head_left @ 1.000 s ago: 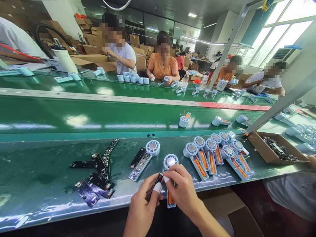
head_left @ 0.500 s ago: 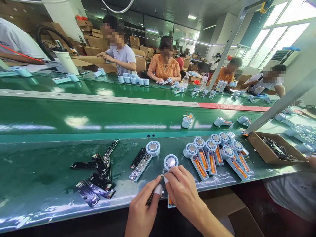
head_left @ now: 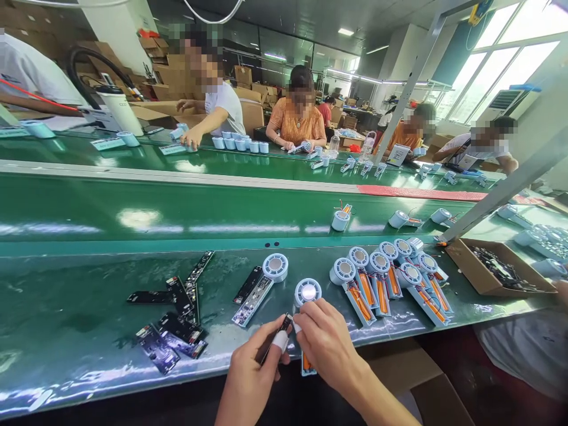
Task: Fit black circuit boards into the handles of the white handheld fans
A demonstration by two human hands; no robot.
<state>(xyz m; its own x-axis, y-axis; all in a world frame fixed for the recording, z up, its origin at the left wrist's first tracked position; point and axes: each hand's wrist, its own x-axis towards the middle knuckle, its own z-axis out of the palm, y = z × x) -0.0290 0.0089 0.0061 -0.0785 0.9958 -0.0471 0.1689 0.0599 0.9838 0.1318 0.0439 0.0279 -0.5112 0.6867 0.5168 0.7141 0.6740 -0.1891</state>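
Note:
My left hand (head_left: 260, 364), with a white cover on the thumb, is closed on a narrow black circuit board (head_left: 284, 325). Beside it my right hand (head_left: 331, 349) is pinched, also with a white fingertip cover; whatever lies in its fingers is too small to make out. Under and behind the right hand lies a light-blue handheld fan housing (head_left: 307, 290), its round head uppermost and an orange part showing lower down. To the left rests another blue fan (head_left: 252, 303) with a board fitted in its handle, next to a loose dark board (head_left: 248, 284).
Several loose circuit boards (head_left: 181, 299) are piled at left. On the right sit several blue fans with orange inserts (head_left: 379, 263) and a cardboard box (head_left: 483, 284) of dark parts. Beyond runs a green conveyor belt (head_left: 248, 204) carrying fans; co-workers sit across it.
My left hand has drawn slightly left and down, showing more of the board's end. Fans on the belt have shifted slightly right. A co-worker opposite has reached down to a fan.

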